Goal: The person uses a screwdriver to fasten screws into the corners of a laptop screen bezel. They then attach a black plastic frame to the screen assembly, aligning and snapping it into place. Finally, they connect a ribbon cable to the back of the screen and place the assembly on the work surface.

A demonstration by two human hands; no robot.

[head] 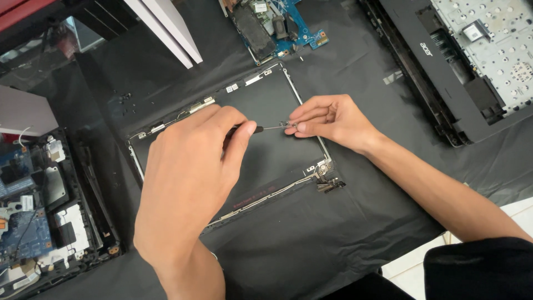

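Left hand grips a screwdriver pointing toward three o'clock; right hand pinches a small metal part at the laptop lid's edge

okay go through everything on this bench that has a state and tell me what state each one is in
Left hand: gripping screwdriver.
Right hand: pinching screwdriver tip at the frame rail.
Screen panel: out of its casing, flat on black cloth.
Hinge: attached at panel corner.
Laptop base: opened, metal plate exposed.
Blue board: removed, bare.
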